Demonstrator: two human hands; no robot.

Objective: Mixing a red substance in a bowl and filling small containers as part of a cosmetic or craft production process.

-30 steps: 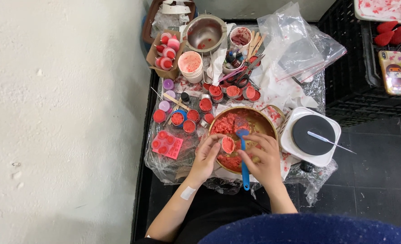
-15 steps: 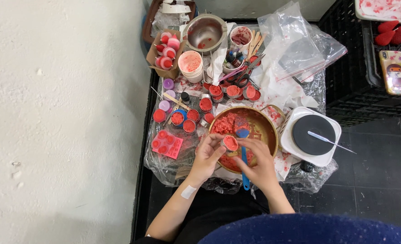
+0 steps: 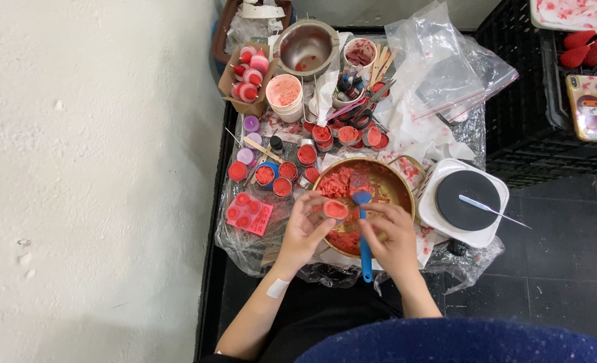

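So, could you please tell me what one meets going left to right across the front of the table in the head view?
Pink mould tray → left hand → small red-filled cup → blue spatula → right hand → white hot plate.

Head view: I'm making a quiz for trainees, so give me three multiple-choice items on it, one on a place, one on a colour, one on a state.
1. Where does the hot plate stand relative to the brass bowl?
A. Camera-right of it
B. Camera-left of it
C. Inside it

2. What colour is the spatula?
A. Green
B. Blue
C. Yellow

3. What is the left hand doing?
A. Lying flat on the floor
B. Holding scissors
C. Holding a small cup of red paste

Answers: 1 A, it touches the bowl's right rim. 2 B, handle and head are blue, in the right hand. 3 C, fingers pinch the cup over the bowl.
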